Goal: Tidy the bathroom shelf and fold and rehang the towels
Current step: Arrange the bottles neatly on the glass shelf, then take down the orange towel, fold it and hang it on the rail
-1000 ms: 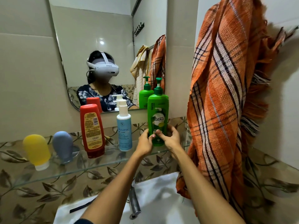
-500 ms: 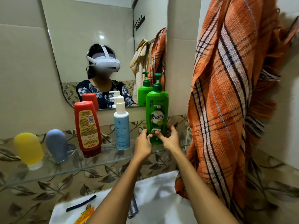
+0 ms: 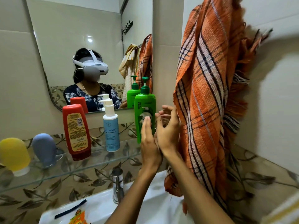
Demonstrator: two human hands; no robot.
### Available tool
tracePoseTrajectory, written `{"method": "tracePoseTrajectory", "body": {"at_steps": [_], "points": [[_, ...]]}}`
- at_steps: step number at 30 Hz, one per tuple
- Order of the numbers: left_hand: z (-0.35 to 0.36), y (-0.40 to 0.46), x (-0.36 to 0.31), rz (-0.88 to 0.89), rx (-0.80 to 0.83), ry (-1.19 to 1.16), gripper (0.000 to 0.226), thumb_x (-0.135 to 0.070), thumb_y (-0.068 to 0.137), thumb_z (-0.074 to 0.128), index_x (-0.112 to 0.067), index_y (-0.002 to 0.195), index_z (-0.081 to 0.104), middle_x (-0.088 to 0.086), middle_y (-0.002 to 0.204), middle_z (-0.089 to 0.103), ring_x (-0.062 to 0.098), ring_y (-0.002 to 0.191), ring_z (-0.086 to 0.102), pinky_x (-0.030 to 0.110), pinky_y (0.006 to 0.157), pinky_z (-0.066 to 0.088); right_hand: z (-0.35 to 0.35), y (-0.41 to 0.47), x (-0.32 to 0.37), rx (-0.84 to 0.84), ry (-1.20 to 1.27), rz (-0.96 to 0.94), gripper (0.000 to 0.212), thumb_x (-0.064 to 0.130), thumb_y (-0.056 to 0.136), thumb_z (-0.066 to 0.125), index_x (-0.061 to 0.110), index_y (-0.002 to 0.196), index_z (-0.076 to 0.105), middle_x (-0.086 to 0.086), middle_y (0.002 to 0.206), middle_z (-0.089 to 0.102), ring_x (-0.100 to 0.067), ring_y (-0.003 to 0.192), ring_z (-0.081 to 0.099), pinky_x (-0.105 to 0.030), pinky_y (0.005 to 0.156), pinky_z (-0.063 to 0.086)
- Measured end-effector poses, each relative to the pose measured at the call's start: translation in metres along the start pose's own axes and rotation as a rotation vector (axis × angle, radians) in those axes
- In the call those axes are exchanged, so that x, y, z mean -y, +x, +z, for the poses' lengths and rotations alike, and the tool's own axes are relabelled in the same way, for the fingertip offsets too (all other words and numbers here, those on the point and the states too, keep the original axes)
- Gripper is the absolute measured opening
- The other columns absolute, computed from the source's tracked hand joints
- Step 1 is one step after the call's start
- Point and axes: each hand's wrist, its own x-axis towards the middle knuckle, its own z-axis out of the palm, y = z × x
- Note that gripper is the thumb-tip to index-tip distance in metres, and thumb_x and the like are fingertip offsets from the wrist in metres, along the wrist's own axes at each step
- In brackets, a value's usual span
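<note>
Head view: a green pump bottle (image 3: 145,117) reading "Henna" stands at the right end of the glass shelf (image 3: 64,165), beside an orange plaid towel (image 3: 203,101). A white-and-blue bottle (image 3: 111,126) reads "Glyconac". The left hand (image 3: 148,143) is raised before the green bottle with fingers straight; the right hand (image 3: 167,128) has loosely curled fingers; both are empty.

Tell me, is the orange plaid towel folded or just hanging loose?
Hanging loose, not folded. The orange plaid towel drapes bunched and twisted down the wall, its fringe sticking out sideways.
</note>
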Motion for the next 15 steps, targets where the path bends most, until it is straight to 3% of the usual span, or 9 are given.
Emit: {"method": "tracePoseTrajectory", "body": {"at_steps": [2, 5, 7, 10, 13, 15], "points": [[0.003, -0.001, -0.015, -0.002, 0.013, -0.06, 0.051, -0.009, 0.093, 0.05, -0.008, 0.142, 0.034, 0.01, 0.146, 0.039, 0.017, 0.134, 0.037, 0.025, 0.112, 0.03, -0.013, 0.009, 0.016, -0.022, -0.068, -0.166, 0.013, 0.006, 0.088, 0.063, 0.004, 0.101, 0.059, 0.001, 0.09, 0.059, 0.002, 0.07, 0.053, -0.003, 0.065, 0.045], [0.011, -0.001, -0.034, -0.016, 0.025, -0.134, 0.028, -0.012, 0.093, 0.051, -0.009, 0.121, 0.055, 0.002, 0.116, 0.06, 0.009, 0.104, 0.056, 0.018, 0.091, 0.046, -0.029, 0.018, 0.035, -0.014, -0.106, -0.336, 0.01, 0.002, 0.086, 0.064, 0.0, 0.095, 0.06, 0.0, 0.09, 0.057, 0.001, 0.074, 0.05, -0.001, 0.065, 0.044], [0.015, -0.002, -0.043, -0.042, 0.039, -0.178, 0.01, -0.014, 0.091, 0.054, -0.013, 0.096, 0.062, -0.007, 0.086, 0.062, -0.002, 0.077, 0.057, 0.008, 0.069, 0.045, -0.038, 0.022, 0.043, -0.001, -0.12, -0.393, 0.009, 0.0, 0.085, 0.064, -0.001, 0.093, 0.06, -0.006, 0.088, 0.059, 0.001, 0.075, 0.049, -0.001, 0.065, 0.043], [0.02, -0.003, -0.053, -0.062, 0.037, -0.179, 0.021, -0.01, 0.088, 0.057, -0.021, 0.071, 0.056, -0.018, 0.059, 0.05, -0.01, 0.053, 0.051, 0.004, 0.048, 0.036, -0.051, 0.026, 0.05, 0.037, -0.118, -0.386, 0.009, -0.002, 0.085, 0.064, -0.001, 0.093, 0.061, -0.006, 0.089, 0.059, -0.007, 0.073, 0.054, -0.007, 0.064, 0.046], [0.021, -0.007, -0.06, -0.079, -0.005, -0.232, 0.021, -0.006, 0.088, 0.053, -0.021, 0.073, 0.053, -0.015, 0.061, 0.054, -0.008, 0.055, 0.052, 0.009, 0.048, 0.038, -0.065, 0.03, 0.056, 0.127, -0.153, -0.344, 0.022, -0.014, 0.081, 0.059, 0.001, 0.097, 0.062, -0.004, 0.095, 0.058, -0.008, 0.08, 0.054, -0.007, 0.072, 0.046], [0.019, -0.01, -0.064, -0.052, -0.026, -0.261, 0.009, -0.007, 0.091, 0.05, -0.012, 0.085, 0.054, -0.007, 0.07, 0.058, -0.002, 0.061, 0.053, 0.021, 0.057, 0.045, -0.075, 0.034, 0.06, 0.297, -0.249, -0.305, 0.035, -0.018, 0.079, 0.051, 0.005, 0.103, 0.063, -0.007, 0.105, 0.058, -0.014, 0.093, 0.055, -0.013, 0.082, 0.049]]}}
